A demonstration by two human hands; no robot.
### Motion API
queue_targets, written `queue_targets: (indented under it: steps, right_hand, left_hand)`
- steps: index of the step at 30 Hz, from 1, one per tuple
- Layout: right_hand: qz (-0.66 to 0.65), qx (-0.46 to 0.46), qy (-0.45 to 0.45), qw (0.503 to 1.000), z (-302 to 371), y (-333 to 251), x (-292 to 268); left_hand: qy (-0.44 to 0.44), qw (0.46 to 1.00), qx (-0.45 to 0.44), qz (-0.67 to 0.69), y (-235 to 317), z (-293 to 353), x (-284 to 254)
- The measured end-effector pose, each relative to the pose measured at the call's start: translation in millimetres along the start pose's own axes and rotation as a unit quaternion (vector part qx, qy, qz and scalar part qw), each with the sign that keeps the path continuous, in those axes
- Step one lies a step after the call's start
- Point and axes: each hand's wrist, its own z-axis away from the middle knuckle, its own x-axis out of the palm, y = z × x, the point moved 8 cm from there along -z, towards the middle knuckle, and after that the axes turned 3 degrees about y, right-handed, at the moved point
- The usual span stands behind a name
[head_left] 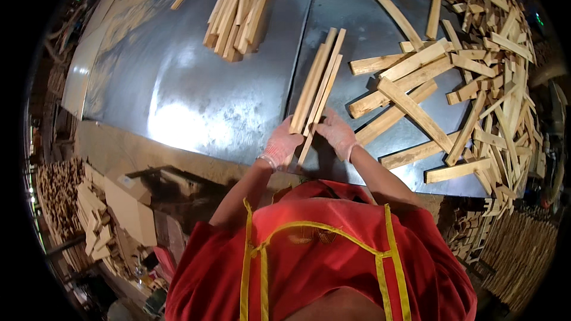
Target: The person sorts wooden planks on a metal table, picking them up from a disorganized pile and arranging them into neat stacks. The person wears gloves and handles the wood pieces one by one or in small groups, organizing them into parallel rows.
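Near the tabletop's (202, 77) front edge, the left hand (281, 144) and right hand (336, 135) grasp wooden strips (310, 86). Held only low, uneven lengths could splay if either grip loosens.

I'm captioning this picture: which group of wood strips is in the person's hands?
The small bundle in the middle, between the left hand and the right hand. Neither the larger upper-left stack nor the scattered pile on the right is held.
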Motion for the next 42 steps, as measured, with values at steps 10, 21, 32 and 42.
queue_targets:
  steps: [10,21,32,42]
  right_hand:
    - [-0.433,-0.041,-0.092,0.896,125.7,-34.3,-25.2]
    - [0.160,-0.112,0.400,0.896,146.5,-89.8,-493.3]
    - [-0.029,-0.204,0.380,0.902,73.3,-129.4,-546.6]
    - [0.442,0.018,0.237,0.865,61.0,-18.6,-299.9]
  left_hand:
    - [-0.227,0.947,0.053,0.219,104.8,8.3,91.7]
    - [-0.170,0.955,0.226,-0.095,163.8,-26.7,194.5]
    - [0.248,0.870,0.267,-0.331,106.7,-22.9,123.5]
    - [0.111,0.948,0.002,-0.299,10.8,-32.2,47.4]
